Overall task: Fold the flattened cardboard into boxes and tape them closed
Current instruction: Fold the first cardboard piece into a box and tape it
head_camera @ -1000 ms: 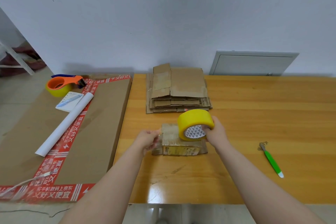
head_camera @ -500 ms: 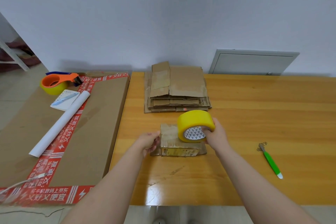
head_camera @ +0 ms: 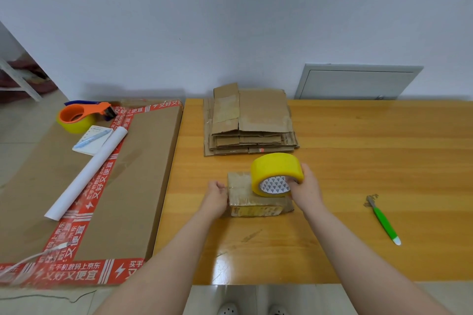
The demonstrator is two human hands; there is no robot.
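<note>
A small folded cardboard box (head_camera: 243, 194) sits on the wooden table (head_camera: 358, 161) in front of me. My right hand (head_camera: 305, 188) grips a yellow tape roll (head_camera: 275, 171), fingers hooked in its core, and holds it on edge on the box's top right. At the box's left end, my left hand (head_camera: 216, 194) has its fingers curled against the side; a strip of tape seems to run there, though I cannot see it clearly. A stack of flattened cardboard (head_camera: 249, 120) lies behind the box near the wall.
A green-handled cutter (head_camera: 382, 220) lies on the table at the right. Left of the table is a large flat carton (head_camera: 122, 186) carrying an orange tape dispenser (head_camera: 79, 115), a notepad with a pen (head_camera: 93, 138) and a white paper roll (head_camera: 87, 174).
The hands, roll and box have hardly moved. The view has shifted slightly, so the scene sits a little lower left.
</note>
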